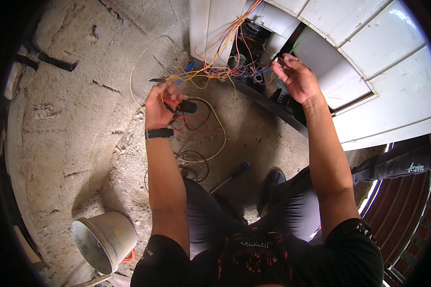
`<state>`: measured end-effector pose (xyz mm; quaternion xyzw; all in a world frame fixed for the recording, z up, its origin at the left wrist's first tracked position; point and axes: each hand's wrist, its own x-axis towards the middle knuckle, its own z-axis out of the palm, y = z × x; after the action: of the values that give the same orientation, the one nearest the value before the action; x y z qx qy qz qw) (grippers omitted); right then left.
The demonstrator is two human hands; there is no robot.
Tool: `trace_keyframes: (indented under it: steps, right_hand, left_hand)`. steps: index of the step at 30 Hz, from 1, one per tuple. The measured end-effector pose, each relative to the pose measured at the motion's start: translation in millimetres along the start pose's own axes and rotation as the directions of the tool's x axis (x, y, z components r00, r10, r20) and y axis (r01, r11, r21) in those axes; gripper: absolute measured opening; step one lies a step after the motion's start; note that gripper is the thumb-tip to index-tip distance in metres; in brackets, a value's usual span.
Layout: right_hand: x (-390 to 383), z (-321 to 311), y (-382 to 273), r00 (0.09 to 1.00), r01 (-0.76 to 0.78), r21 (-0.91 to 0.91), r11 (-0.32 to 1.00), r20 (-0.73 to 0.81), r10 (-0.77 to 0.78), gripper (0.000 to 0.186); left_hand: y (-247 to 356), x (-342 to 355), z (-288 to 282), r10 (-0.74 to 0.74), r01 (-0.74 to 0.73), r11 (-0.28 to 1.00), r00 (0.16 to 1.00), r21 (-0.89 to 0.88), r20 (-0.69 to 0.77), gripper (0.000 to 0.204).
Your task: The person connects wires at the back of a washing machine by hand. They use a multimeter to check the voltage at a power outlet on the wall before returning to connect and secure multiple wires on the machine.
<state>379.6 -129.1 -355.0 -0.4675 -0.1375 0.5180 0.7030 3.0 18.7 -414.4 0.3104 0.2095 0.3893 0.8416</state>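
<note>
One white panelled cabinet (pixel 392 81) fills the upper right, its front open on dark workings. Left of the person, on the floor (pixel 268 143), a pale bucket (pixel 116 233) lies tipped with its mouth to the left. A loose pale cable (pixel 224 134) loops below the left hand; a foot or sleeve caught in it could drag the loop along. The bundle of coloured wires (pixel 220 71) drops from the cabinet's top and spreads between the two hands, beside the opening. It is so tangled that pulling one strand could tug others and loosen a joint; any bare ends touching could short if power is on. The left hand (pixel 164 99) is curled, pinching a yellow wire (pixel 189 75). The right hand (pixel 292 71) has its thumb and fingers bent near one another by the opening; whether they grip a strand I cannot tell. A screwdriver (pixel 244 167) lies near a dark shoe (pixel 274 178), where a careless step might roll it. Smallest, a black object (pixel 189 106) sits beside the left hand, its kind unclear.
</note>
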Motion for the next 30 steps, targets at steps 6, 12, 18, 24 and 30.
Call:
trace_keyframes:
  steps: [6,12,18,24,30]
  right_hand:
    - [-4,-4,5,0.999,-0.008,-0.363,0.932,-0.037,-0.005,0.039]
    - [-5,-13,8,0.988,-0.059,-0.59,0.806,-0.151,-0.038,0.034]
    - [5,-62,60,0.638,-0.34,-0.923,0.179,-0.087,0.765,0.019]
    - [30,-15,226,0.963,-0.259,0.171,0.951,-0.028,0.268,0.026]
    - [57,15,235,0.946,-0.195,0.681,0.706,-0.06,0.319,0.036]
  left_hand:
    - [-2,1,7,-0.009,0.009,1.0,1.0,0.008,-0.03,0.02]
    - [-2,3,-2,-0.007,0.004,0.998,0.999,-0.062,-0.053,0.02]
    - [1,0,3,-0.001,-0.004,0.997,0.998,-0.074,-0.062,0.023]
    - [7,-1,12,0.014,-0.019,0.998,0.997,-0.064,-0.075,0.021]
    - [-9,5,9,-0.021,0.02,0.998,1.0,-0.053,-0.004,0.021]
